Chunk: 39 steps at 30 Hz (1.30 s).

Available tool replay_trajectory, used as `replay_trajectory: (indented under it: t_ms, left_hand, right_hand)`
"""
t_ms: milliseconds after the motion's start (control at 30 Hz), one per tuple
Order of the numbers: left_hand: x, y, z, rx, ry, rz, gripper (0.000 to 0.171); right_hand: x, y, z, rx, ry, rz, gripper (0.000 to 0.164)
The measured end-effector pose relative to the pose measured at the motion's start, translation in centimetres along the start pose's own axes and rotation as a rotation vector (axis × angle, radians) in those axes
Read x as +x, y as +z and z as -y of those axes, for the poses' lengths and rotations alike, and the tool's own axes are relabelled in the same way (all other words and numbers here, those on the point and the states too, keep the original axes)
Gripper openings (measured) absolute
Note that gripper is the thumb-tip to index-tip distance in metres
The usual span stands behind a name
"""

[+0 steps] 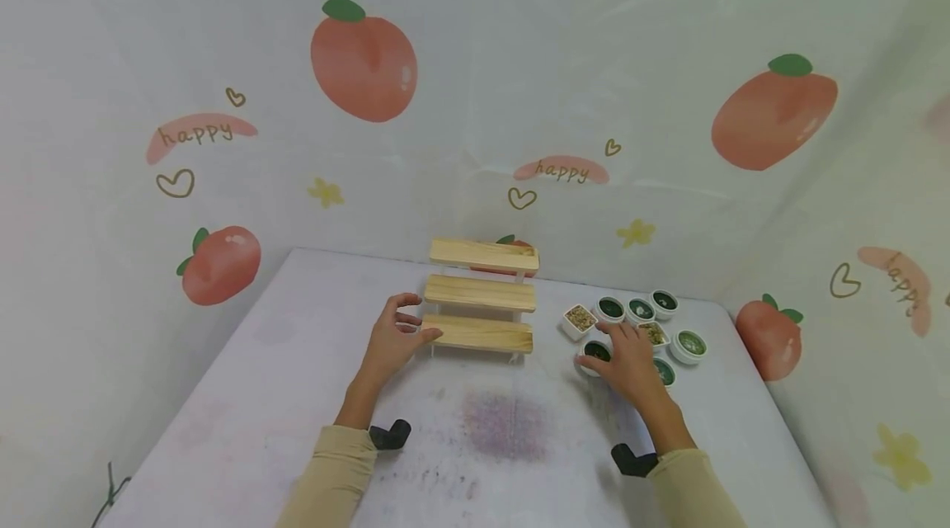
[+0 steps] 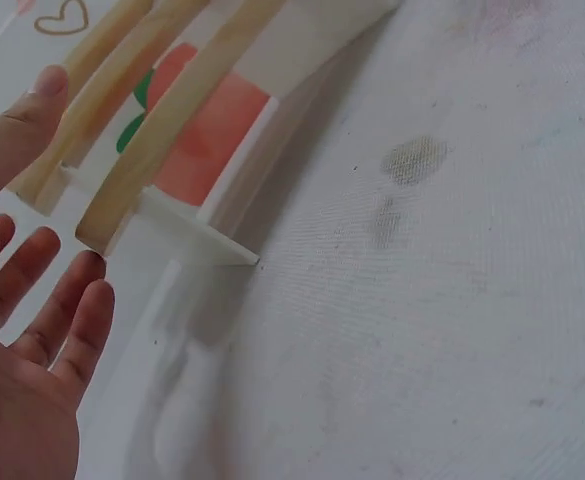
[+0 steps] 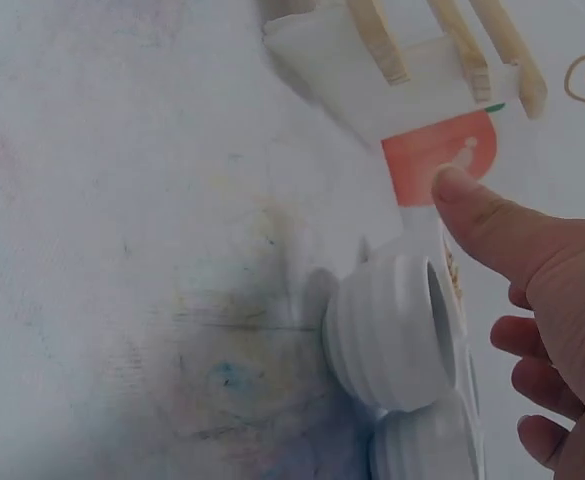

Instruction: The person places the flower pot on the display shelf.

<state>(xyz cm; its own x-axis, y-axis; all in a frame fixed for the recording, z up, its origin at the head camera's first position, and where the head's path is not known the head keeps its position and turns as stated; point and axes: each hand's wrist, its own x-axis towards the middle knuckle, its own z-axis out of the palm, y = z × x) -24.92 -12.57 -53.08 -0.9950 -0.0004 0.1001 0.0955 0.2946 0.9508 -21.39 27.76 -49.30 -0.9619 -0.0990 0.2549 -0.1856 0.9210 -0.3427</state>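
A three-tier stand with pale wooden boards [image 1: 478, 333] on white supports stands at the middle back of the table. My left hand [image 1: 392, 340] is at its left end, thumb and fingers spread around the lower boards; in the left wrist view that hand [image 2: 37, 370] holds nothing, and whether a fingertip touches a board I cannot tell. My right hand [image 1: 632, 365] hovers over a white round pot [image 1: 596, 351] with dark green contents. In the right wrist view the thumb is apart from the ribbed white pot [image 3: 387, 330], and the right hand [image 3: 572, 310] grips nothing.
Beside and behind my right hand are several more white pots, among them one with lighter green contents [image 1: 690, 344]. A square white pot [image 1: 579, 320] has tan, grainy contents. A printed white cloth [image 1: 475, 99] hangs behind the white table [image 1: 297, 396].
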Motion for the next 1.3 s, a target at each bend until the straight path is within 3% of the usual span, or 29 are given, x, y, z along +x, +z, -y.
replay_trajectory:
  t_ms: [200, 533, 633, 867, 1133, 1300]
  left_hand:
    - [0.2, 0.1, 0.6, -0.003, -0.022, 0.003, 0.069]
    - [0.7, 0.3, 1.5, 0.009, -0.012, 0.093, 0.075]
    - [0.7, 0.3, 1.7, -0.011, -0.030, 0.098, 0.071]
    - [0.7, 0.3, 1.5, -0.060, 0.000, 0.150, 0.062]
    - [0.6, 0.2, 1.2, -0.039, -0.068, 0.152, 0.062]
    - [0.7, 0.1, 0.9, -0.009, -0.095, 0.150, 0.064]
  right_hand:
    - [-0.3, 0.3, -0.5, -0.020, -0.012, -0.002, 0.063]
    - [-0.4, 0.6, -1.3, -0.052, -0.027, 0.030, 0.059]
    - [-0.4, 0.9, -1.5, -0.049, -0.036, 0.027, 0.059]
    - [-0.5, 1.3, -2.0, -0.033, -0.039, -0.001, 0.059]
    - [-0.6, 1.6, -2.1, -0.043, -0.022, 0.021, 0.063]
    - [-0.5, 1.6, -1.5, -0.001, -0.071, -0.054, 0.064]
